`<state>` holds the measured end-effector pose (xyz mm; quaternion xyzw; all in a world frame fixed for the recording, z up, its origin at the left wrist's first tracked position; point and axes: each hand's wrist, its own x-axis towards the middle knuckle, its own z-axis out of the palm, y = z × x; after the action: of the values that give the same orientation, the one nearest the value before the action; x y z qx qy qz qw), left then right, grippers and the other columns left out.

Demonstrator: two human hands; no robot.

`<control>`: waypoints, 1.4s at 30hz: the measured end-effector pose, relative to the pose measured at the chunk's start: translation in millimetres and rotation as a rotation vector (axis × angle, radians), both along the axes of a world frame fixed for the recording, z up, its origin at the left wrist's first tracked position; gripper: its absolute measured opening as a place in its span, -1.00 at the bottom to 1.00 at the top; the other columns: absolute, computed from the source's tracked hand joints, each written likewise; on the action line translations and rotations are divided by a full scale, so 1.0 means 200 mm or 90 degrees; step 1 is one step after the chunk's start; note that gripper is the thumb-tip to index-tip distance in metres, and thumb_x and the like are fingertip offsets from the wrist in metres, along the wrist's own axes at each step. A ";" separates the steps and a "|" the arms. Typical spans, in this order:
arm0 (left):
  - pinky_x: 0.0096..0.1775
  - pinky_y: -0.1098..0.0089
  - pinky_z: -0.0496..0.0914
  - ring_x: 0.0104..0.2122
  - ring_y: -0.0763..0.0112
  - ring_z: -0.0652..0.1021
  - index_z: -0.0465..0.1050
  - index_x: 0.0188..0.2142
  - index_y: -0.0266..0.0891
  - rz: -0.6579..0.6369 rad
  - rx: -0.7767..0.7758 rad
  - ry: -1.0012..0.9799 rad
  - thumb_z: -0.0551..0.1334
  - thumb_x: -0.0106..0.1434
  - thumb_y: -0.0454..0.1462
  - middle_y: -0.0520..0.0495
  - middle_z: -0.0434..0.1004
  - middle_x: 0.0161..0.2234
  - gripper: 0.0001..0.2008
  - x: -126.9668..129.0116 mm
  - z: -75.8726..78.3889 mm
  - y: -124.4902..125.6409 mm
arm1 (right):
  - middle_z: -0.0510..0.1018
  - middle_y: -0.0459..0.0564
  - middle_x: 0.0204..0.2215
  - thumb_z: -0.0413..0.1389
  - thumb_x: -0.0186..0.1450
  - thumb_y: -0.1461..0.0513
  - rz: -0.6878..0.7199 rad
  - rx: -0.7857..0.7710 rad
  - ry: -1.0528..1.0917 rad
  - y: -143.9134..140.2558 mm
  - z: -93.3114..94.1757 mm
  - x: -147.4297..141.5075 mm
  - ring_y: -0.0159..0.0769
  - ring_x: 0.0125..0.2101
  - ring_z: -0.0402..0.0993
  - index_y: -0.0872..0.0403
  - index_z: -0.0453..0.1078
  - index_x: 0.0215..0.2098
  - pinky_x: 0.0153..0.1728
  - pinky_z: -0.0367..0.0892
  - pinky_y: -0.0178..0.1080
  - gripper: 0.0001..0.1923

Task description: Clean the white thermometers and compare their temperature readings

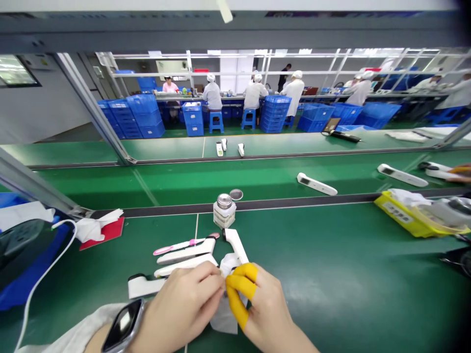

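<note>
Left hand [187,305] meets right hand [259,300], in yellow finger covers [240,284], fingertips pinched nearly closed on a white cloth [225,318] between them, apparently for fine control; white handheld devices [188,253] lie just beyond the left hand, probably for easy reach

My bare left hand [187,299] is back upward, fingers curled in, grip at the tips unclear. My right hand [267,299], three digits sheathed in yellow, bends inward opposite, fingertips close together. Forearms converge from below.
</note>
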<state>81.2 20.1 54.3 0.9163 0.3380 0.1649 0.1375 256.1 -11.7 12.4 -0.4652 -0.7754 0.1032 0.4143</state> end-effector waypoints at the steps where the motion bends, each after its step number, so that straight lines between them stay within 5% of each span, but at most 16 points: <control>1: -0.44 0.47 0.34 -0.46 0.47 0.46 0.36 -0.32 -0.16 0.010 -0.029 -0.006 0.01 0.26 -0.35 0.00 0.41 -0.37 -0.83 0.00 0.01 0.00 | 0.44 -0.03 -0.50 0.02 0.13 0.40 -0.003 0.006 0.003 0.00 0.00 0.00 -0.33 -0.49 0.35 0.06 0.38 -0.44 -0.50 0.25 -0.31 -0.84; 4: -0.45 0.44 0.31 -0.48 0.49 0.44 0.35 -0.34 -0.14 0.048 -0.063 -0.009 0.00 0.26 -0.34 0.02 0.38 -0.34 -0.82 0.00 0.02 -0.01 | 0.46 -0.03 -0.47 0.04 0.16 0.40 -0.007 0.029 0.003 0.01 0.00 0.01 -0.31 -0.46 0.37 0.04 0.39 -0.38 -0.49 0.28 -0.29 -0.83; 10: -0.52 0.41 0.27 -0.52 0.47 0.43 0.31 -0.42 -0.20 0.061 0.047 0.068 -0.03 0.27 -0.35 0.00 0.38 -0.35 -0.80 0.02 0.00 0.00 | 0.45 0.11 -0.29 0.04 0.21 0.35 -0.072 0.061 -0.019 0.02 -0.02 0.03 -0.24 -0.36 0.39 0.12 0.30 -0.06 -0.39 0.38 -0.20 -0.69; 22: -0.62 0.37 0.27 -0.63 0.38 0.42 0.28 -0.46 -0.21 -0.022 0.281 0.207 0.11 0.10 -0.46 0.01 0.38 -0.46 -0.87 0.09 -0.02 0.02 | 0.47 -0.01 -0.51 0.01 0.14 0.39 -0.103 0.103 -0.043 0.02 0.00 0.00 -0.29 -0.52 0.29 0.07 0.39 -0.42 -0.52 0.23 -0.26 -0.84; 27: -0.61 0.36 0.25 -0.60 0.37 0.40 0.28 -0.45 -0.24 -0.108 0.399 0.172 0.07 0.06 -0.49 -0.02 0.38 -0.48 -0.86 0.10 -0.03 0.05 | 0.43 -0.07 -0.51 0.05 0.09 0.36 -0.047 -0.114 0.124 0.04 -0.01 0.02 -0.33 -0.48 0.32 0.05 0.36 -0.51 -0.46 0.24 -0.31 -0.90; 35: -0.65 0.31 0.21 -0.59 0.37 0.37 0.35 -0.41 -0.26 -0.231 0.454 0.202 0.05 0.16 -0.42 -0.05 0.42 -0.39 -0.86 0.10 0.02 0.08 | 0.31 -0.16 -0.61 0.02 -0.01 0.36 0.017 -0.359 0.352 0.09 -0.02 0.05 -0.41 -0.55 0.19 0.09 0.29 -0.60 -0.50 0.14 -0.35 -0.93; 42: -0.66 0.33 0.15 -0.62 0.43 0.34 0.36 -0.48 -0.25 -0.271 0.493 0.125 0.08 0.17 -0.37 -0.05 0.45 -0.40 -0.87 0.10 -0.02 0.12 | 0.38 -0.14 -0.61 0.06 0.00 0.31 0.017 -0.420 0.438 0.09 -0.07 0.05 -0.39 -0.54 0.27 0.11 0.33 -0.57 -0.47 0.21 -0.34 -0.97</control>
<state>102.1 43.7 49.8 0.9606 0.0666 0.1596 -0.2174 266.7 6.6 -0.8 -0.5007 -0.5251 0.4973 0.4758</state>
